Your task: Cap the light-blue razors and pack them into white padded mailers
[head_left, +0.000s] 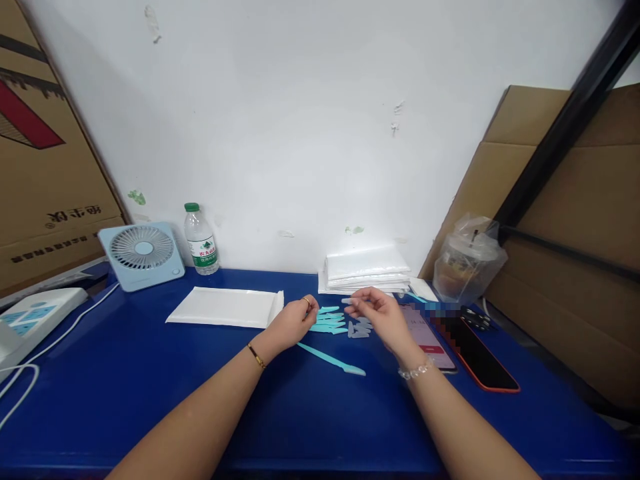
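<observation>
Several teal eyebrow razors [330,320] lie in a pile on the blue table [250,413]. My left hand [295,320] is at the pile's left end, fingers pinched together; what they hold, if anything, is hidden. Between the thumb and fingertips of my right hand [380,317] is a small translucent plastic cap [347,301]. Just below that hand, several more such caps [359,329] lie in a loose heap beside the razors. One single razor [333,360] rests apart, nearer to me, slanting down to the right.
A white padded envelope [225,307] lies left, a stack of envelopes [367,267] behind. Two phones [435,343] [483,360] and a bagged drink cup [470,267] are at right. A bottle [201,243], blue fan [143,257] and power strip [37,320] stand left.
</observation>
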Motion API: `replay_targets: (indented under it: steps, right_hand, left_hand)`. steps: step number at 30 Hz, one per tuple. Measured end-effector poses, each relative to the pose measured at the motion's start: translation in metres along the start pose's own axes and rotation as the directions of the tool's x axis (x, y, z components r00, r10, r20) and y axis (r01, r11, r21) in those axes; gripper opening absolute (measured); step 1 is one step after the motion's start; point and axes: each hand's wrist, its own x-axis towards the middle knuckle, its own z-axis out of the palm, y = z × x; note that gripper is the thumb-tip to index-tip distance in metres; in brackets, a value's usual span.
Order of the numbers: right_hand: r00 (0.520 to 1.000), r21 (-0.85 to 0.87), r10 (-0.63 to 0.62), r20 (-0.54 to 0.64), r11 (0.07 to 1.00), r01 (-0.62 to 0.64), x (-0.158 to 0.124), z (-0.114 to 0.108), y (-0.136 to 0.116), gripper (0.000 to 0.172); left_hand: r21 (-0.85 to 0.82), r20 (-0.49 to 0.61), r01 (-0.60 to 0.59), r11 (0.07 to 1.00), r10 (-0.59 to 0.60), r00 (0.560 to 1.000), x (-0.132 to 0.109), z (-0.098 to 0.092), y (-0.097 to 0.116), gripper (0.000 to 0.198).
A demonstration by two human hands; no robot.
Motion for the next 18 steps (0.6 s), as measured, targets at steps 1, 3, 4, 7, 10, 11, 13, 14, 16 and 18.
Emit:
replay_targets:
  steps: [1, 3, 4, 7, 10, 11, 13, 14, 16, 18]
  right_hand:
    - [0.999, 0.044, 0.009, -0.050, 0.999, -0.007, 0.002, -0.002, 0.002, 0.028]
    - [0.996, 0.075, 0.019, -0.092, 0.997, -0.012, 0.004, -0.004, 0.004, 0.031]
    - [0.995, 0.075, 0.023, -0.092, 0.997, -0.017, 0.004, -0.003, 0.005, 0.032]
    - [0.997, 0.060, 0.035, -0.076, 0.998, -0.030, 0.004, 0.000, 0.007, 0.033]
    - [0.997, 0.045, 0.047, -0.059, 0.998, -0.045, 0.003, 0.005, 0.008, 0.034]
    - [0.998, 0.045, 0.051, -0.048, 0.998, -0.048, 0.002, 0.006, 0.009, 0.034]
    - [0.998, 0.040, 0.061, -0.007, 0.997, -0.061, 0.001, 0.010, 0.009, 0.033]
    - [0.997, 0.032, 0.071, 0.025, 0.997, -0.072, 0.001, 0.011, 0.009, 0.033]
    - [0.989, -0.013, 0.100, 0.106, 0.995, -0.099, 0.000, 0.011, 0.009, 0.034]
    - [0.979, -0.103, 0.117, 0.170, 0.990, -0.100, 0.000, 0.005, 0.007, 0.036]
  left_hand:
    - [-0.043, 0.011, 0.002, 0.999, -0.001, 1.000, 0.000, 0.000, 0.000, 0.017]
    - [-0.114, 0.024, 0.004, 0.994, -0.001, 1.000, 0.000, 0.001, 0.000, 0.017]
    - [-0.140, 0.027, 0.006, 0.990, -0.002, 1.000, 0.000, 0.002, 0.000, 0.017]
    - [-0.185, 0.027, 0.010, 0.983, -0.006, 1.000, 0.001, 0.003, -0.002, 0.017]
    - [-0.199, 0.036, 0.013, 0.980, -0.006, 0.999, 0.001, 0.003, 0.000, 0.017]
    - [-0.206, 0.042, 0.012, 0.978, -0.004, 0.999, 0.001, 0.003, 0.000, 0.017]
    - [-0.227, 0.056, 0.015, 0.974, -0.003, 0.998, 0.001, 0.004, 0.002, 0.017]
    - [-0.238, 0.068, 0.023, 0.971, -0.007, 0.998, 0.001, 0.004, 0.002, 0.017]
    - [-0.241, 0.101, 0.053, 0.969, -0.029, 0.994, 0.000, 0.004, 0.004, 0.020]
    - [-0.191, 0.123, 0.061, 0.980, -0.038, 0.992, -0.001, 0.005, 0.006, 0.023]
